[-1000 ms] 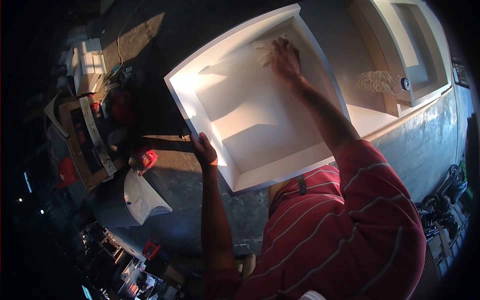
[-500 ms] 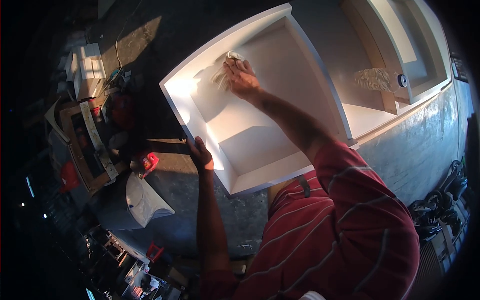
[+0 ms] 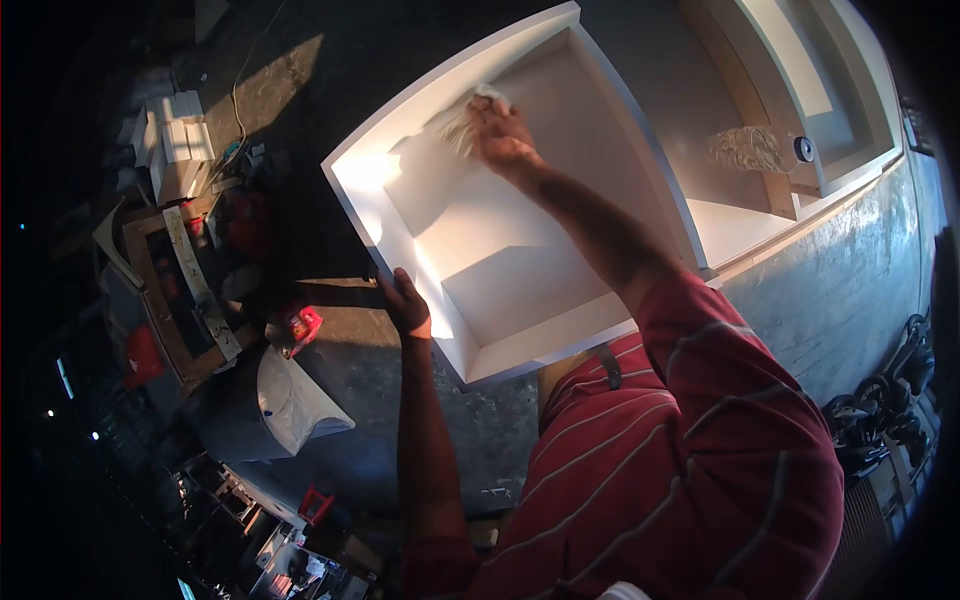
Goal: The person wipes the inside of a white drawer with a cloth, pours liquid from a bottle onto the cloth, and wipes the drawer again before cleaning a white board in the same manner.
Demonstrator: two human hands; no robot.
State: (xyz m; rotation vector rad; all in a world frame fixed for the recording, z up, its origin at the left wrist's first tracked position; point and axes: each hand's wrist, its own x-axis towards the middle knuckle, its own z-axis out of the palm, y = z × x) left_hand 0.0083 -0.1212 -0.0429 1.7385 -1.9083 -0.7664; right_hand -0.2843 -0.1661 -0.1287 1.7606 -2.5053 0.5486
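A white open box like a drawer tilts in front of me, its inside facing up. My right hand is inside it, closed over a bundle of pale threads and pressed against the inner surface near the far left side. The loose strands spread out left of my fingers. My left hand grips the left wall of the box near its lower corner, thumb on the rim. Its other fingers are partly hidden under the edge.
A larger white cabinet piece stands at the right, with a clear bottle of stringy material on it. On the floor at left are stacked white boards, a wooden frame, a red packet and a curved white panel. Motorbikes stand far right.
My right hand has slid the thread bundle a little up and right along the inside of the box. My left hand keeps its hold on the box wall.
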